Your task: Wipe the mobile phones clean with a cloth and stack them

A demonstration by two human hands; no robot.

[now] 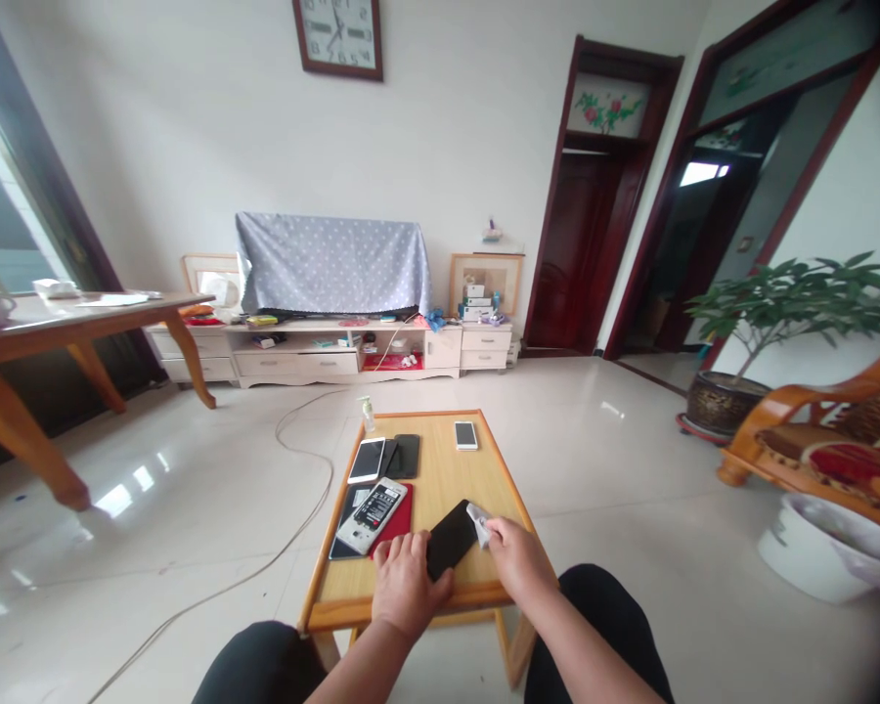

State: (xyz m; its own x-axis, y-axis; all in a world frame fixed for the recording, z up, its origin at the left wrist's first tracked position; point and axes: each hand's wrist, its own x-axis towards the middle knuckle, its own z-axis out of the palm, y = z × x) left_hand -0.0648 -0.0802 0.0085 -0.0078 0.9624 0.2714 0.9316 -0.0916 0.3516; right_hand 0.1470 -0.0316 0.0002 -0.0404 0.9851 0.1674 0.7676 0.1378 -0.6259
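Note:
A black smartphone (pixel 451 541) lies slanted near the front of the small wooden table (pixel 440 460). My left hand (pixel 405 585) grips its lower left end, the thumb along the near edge. My right hand (pixel 517 559) pinches a pale cloth (pixel 478 523), which touches the phone's upper right edge. Left of my left hand, a white phone with its back off (pixel 373 515) shows its battery compartment. It rests across a dark tablet-like device (pixel 342 533) and a red flat item (pixel 401 518).
Farther back on the table are a white phone (pixel 368 461), a black phone (pixel 403 456), another white phone (pixel 466 436) and a small pump bottle (pixel 368 413). A cable (pixel 293 543) runs along the floor at left. A white bucket (pixel 814 548) and wooden armchair (pixel 799 420) stand at right.

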